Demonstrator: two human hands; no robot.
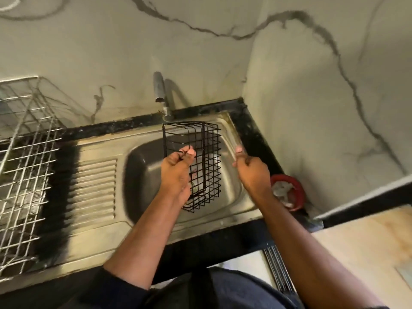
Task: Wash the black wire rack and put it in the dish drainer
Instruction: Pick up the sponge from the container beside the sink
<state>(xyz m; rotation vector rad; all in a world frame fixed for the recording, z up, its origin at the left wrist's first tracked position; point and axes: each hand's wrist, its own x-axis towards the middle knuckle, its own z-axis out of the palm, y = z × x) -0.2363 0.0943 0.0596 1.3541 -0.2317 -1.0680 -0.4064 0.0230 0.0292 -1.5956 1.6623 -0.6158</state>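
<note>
Left hand (178, 163) pinching a wire on the near-left edge of the black wire rack (200, 166), thumb and fingertips only, rack held up over the sink basin (142, 175), just below the faucet (161, 97). Right hand (249, 172) curled, held off to the right of the rack over the sink's right rim, not touching the rack; looks like holding nothing, though something small inside the curl can't be ruled out. No water visible from the spout, no suds on the wires, so probably not rinsed yet. Risks: one-point pinch on thin wire likely to let the rack swing or slip once wet, dropping into the basin; top edge close to the spout, likely to knock it on a lift; open grid liable to snag on the dish drainer (24, 163) wires on the way in. Drainer well apart to the left, past the ribbed draining board (93, 188), so a dripping carry across. Stainless sink set in a black counter (249, 130), corner spot. Marble-look wall tiles (312, 85) with grey veins behind and to the right. Red round container (287, 192) on the counter near the right wrist, contents unclear.
</note>
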